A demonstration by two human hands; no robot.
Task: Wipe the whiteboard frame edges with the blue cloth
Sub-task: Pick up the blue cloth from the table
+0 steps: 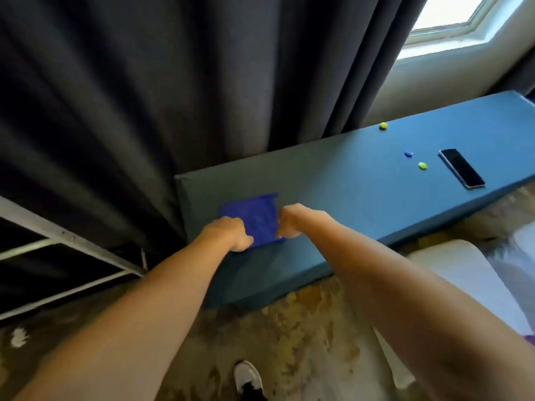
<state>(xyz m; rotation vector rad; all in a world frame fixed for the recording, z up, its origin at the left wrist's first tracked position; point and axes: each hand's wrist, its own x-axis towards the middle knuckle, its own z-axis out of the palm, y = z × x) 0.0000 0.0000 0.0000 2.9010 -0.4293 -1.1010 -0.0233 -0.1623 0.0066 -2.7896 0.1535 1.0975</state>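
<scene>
teal ledge (362, 180), both fists on blue cloth (254, 217)

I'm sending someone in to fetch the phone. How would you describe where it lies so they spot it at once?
Find the long teal padded ledge below the window, beside the dark curtain. Toward its window end, near the front edge, the phone lies flat, screen up. It is the only dark, slim rectangle there; its neighbours are tiny blue and yellow-green bits.

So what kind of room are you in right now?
Probably a bedroom or living room in a home, not an office. Dark floor-length curtains hang beside a window, a padded teal bench holds a phone, and both hands grip the blue cloth on it.
</scene>
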